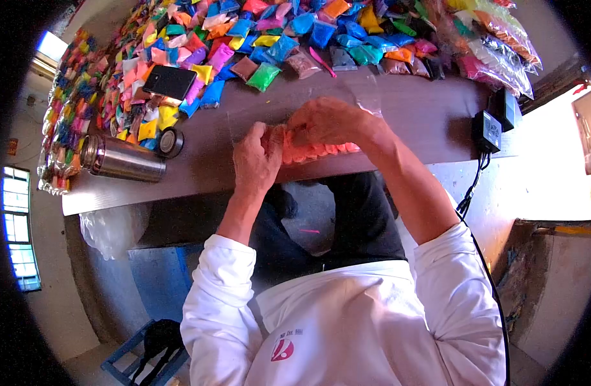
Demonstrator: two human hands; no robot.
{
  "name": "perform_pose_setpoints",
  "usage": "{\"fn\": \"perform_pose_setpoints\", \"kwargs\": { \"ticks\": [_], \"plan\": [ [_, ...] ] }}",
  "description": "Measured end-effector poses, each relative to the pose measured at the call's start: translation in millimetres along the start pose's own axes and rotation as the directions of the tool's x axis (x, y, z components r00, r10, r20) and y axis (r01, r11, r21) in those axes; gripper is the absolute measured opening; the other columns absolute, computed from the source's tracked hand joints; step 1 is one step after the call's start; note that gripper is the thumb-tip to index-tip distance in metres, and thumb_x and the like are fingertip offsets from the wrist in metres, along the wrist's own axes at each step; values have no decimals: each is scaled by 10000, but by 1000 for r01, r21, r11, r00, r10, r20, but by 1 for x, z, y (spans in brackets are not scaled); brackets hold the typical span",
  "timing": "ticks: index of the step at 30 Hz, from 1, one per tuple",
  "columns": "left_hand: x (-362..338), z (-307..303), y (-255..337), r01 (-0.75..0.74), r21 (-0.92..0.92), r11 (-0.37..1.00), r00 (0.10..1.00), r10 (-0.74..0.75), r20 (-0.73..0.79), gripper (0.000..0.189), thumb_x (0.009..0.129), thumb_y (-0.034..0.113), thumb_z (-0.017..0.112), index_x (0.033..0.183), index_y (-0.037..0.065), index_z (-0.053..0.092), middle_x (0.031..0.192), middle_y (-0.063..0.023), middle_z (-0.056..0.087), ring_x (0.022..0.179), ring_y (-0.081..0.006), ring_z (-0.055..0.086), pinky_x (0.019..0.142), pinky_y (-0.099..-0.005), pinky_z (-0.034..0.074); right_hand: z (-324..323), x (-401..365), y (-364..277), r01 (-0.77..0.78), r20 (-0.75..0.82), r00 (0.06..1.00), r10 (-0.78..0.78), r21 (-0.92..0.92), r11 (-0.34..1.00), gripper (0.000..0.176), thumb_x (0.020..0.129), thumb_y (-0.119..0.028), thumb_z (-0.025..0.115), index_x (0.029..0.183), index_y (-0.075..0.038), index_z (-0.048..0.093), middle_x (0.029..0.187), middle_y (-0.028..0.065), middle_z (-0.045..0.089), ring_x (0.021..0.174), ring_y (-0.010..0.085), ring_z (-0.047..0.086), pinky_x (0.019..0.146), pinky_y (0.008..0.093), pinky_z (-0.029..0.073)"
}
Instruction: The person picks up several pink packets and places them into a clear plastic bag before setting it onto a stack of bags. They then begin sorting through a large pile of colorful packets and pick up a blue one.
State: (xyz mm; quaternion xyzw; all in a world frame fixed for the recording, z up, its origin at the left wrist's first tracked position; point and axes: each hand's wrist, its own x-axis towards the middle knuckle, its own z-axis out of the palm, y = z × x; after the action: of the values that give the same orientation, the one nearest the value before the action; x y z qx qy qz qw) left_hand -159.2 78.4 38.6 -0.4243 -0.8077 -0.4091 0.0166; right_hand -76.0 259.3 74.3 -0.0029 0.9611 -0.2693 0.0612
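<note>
A clear plastic bag (306,156) holding coral-red lumps in rows lies at the front edge of the table. My left hand (258,156) grips the bag's left side, thumb up and fingers curled. Reaching across the top of the bag, my right hand (327,121) has its fingers bent and closed near my left thumb, on the bag's plastic. Its fingertips are partly hidden, so any small piece between them does not show. The bag's transparent film spreads out beyond my right wrist.
Many small colourful packets (263,76) heap along the table's back and left. A black phone (169,82) rests on them. A steel flask (125,158) lies beside its lid (170,142). Black power adapters (487,132) with cables sit at the right edge. A pink stick (322,62) lies behind.
</note>
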Motion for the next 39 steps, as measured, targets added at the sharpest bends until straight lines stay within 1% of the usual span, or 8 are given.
{"fn": "perform_pose_setpoints", "kwargs": {
  "ticks": [5, 7, 10, 13, 22, 25, 34, 39],
  "plan": [
    [5, 2, -3, -2, 8, 1000, 999, 2, 33, 338, 916, 348, 600, 892, 11, 589, 761, -201, 645, 762, -404, 653, 656, -449, 495, -4, -11, 8, -2, -7, 1000, 2, 39, 999, 318, 852, -298, 639, 1109, -116, 677, 999, 161, 684, 871, 325, 653, 798, 406, 505],
    [5, 0, 4, 107, 6, 994, 992, -107, 62, 348, 920, 358, 597, 875, 13, 595, 760, -196, 654, 766, -394, 661, 655, -451, 495, -17, -32, 21, 49, -399, 916, -29, 40, 998, 301, 895, -272, 611, 1115, -77, 671, 978, 151, 695, 848, 252, 667, 777, 361, 515],
    [0, 6, 9, 75, -1, 997, 996, -75, -42, 353, 920, 367, 600, 847, 22, 595, 720, -177, 646, 717, -366, 662, 644, -442, 495, -43, -77, 30, -205, -622, 713, 324, 258, 944, 263, 928, -231, 600, 1090, -38, 677, 902, 89, 691, 823, 136, 623, 750, 288, 502],
    [0, 6, 7, 118, 0, 993, 993, -118, 15, 350, 921, 370, 600, 823, 34, 591, 684, -149, 634, 652, -314, 650, 622, -419, 492, -45, -101, 37, -287, -602, 681, 418, 306, 908, 261, 914, -217, 620, 1084, -27, 677, 933, 95, 696, 831, 153, 638, 762, 293, 505],
    [-1, 6, 6, 79, -1, 997, 997, -79, -18, 345, 923, 349, 609, 796, 31, 578, 653, -114, 611, 608, -255, 621, 599, -382, 483, 2, -95, 36, -140, -590, 790, 167, 92, 986, 363, 754, -324, 756, 1021, -83, 710, 932, 155, 693, 887, 285, 663, 764, 393, 515],
    [-2, 8, 3, 54, -43, 998, 997, -55, -45, 338, 921, 345, 614, 796, 32, 580, 654, -113, 611, 610, -254, 623, 598, -382, 483, 10, -96, 41, -144, -542, 786, 297, 306, 941, 296, 700, -262, 798, 903, -59, 724, 836, 142, 680, 802, 285, 642, 715, 364, 508],
    [-4, 7, -3, 70, -61, 996, 997, -71, -9, 350, 925, 364, 603, 834, 27, 589, 708, -138, 634, 660, -279, 648, 619, -390, 492, -2, -94, 22, -96, -733, 678, 55, -14, 995, 415, 728, -309, 781, 1032, -46, 676, 923, 153, 682, 922, 363, 630, 786, 434, 497],
    [-3, 5, 0, 58, -28, 998, 998, -59, -14, 330, 927, 335, 604, 859, 12, 588, 734, -154, 640, 697, -300, 658, 649, -396, 498, 2, -52, 7, 49, -642, 764, -69, -50, 998, 391, 799, -291, 734, 1098, -49, 663, 1039, 151, 663, 960, 332, 615, 849, 412, 480]
  ]
}}
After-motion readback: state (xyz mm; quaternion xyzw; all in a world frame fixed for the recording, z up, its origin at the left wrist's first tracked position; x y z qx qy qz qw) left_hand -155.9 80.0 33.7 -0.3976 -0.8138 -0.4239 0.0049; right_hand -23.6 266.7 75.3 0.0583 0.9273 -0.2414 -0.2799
